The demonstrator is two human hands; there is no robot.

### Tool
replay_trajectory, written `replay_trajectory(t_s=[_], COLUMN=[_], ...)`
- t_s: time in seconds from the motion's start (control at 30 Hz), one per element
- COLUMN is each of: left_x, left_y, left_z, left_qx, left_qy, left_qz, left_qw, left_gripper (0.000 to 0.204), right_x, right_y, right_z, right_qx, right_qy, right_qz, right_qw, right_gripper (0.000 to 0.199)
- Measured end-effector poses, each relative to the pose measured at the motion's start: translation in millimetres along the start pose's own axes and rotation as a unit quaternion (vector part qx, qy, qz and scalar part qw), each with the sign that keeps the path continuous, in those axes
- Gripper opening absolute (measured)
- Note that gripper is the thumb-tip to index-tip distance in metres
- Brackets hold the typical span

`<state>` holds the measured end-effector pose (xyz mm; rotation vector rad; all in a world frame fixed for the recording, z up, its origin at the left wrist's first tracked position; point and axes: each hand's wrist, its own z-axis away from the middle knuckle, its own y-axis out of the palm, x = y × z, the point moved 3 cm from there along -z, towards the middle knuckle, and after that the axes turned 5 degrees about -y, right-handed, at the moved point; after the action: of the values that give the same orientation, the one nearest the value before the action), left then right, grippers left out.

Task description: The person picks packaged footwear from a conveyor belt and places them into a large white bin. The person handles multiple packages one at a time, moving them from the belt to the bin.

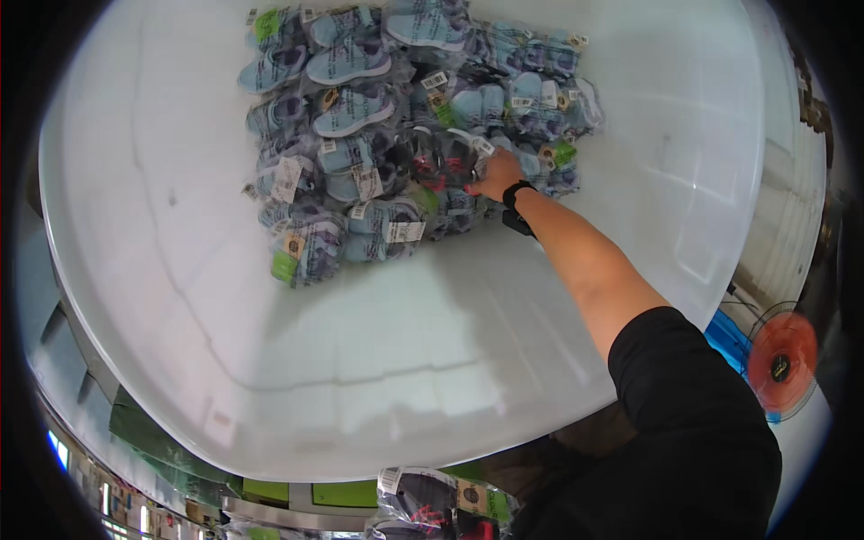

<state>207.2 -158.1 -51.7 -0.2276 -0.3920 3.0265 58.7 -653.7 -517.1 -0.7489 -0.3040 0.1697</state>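
Right hand (497, 174) is reaching across the white desk (180, 270), fingers closing on a dark bagged shoe pair (443, 160) and seating it among stacked light-blue bagged shoes (351, 108); left hand unseen.

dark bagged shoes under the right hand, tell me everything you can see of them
The dark bagged shoes are a black pair with red accents, sealed in a clear, glossy plastic bag. They lie flat at the near middle of the pile of bagged light blue shoes on the white table. The right hand rests on the bag's right edge; its grip is hidden.
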Motion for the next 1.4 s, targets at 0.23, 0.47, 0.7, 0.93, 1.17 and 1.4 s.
replay_trajectory(t_s=[0.23,0.47,0.7,0.93,1.17,1.4], left_x=[-21.7,-41.7,-59.5,-74.8,-58.2,-0.8], left_y=[3.9,-14.1,-51.1,-37.1,39.7,119.4], left_z=[19.1,56.9,110.2,151.5,186.5,204.7], left_qx=[0.057,0.163,0.299,0.331,0.532,0.604], left_qy=[0.044,0.108,0.189,0.182,0.215,0.198], left_qz=[-0.035,-0.052,-0.075,-0.016,-0.103,-0.219], left_qw=[0.997,0.979,0.933,0.926,0.812,0.74], left_gripper=[0.052,0.057,0.062,0.071,0.087,0.09], right_x=[35.2,61.9,85.4,68.4,16.3,-67.4], right_y=[-74.5,-230.1,-345.7,-385.5,-395.3,-395.0], right_z=[79.8,233.8,434.9,577.2,676.9,759.2], right_qx=[-0.095,-0.24,-0.359,-0.417,-0.482,-0.562], right_qy=[0.022,-0.171,-0.208,-0.192,-0.142,-0.111], right_qz=[-0.249,-0.304,-0.328,-0.371,-0.347,-0.314], right_qw=[0.964,0.906,0.849,0.807,0.792,0.757], right_gripper=[0.073,0.078,0.095,0.079,0.081,0.082])
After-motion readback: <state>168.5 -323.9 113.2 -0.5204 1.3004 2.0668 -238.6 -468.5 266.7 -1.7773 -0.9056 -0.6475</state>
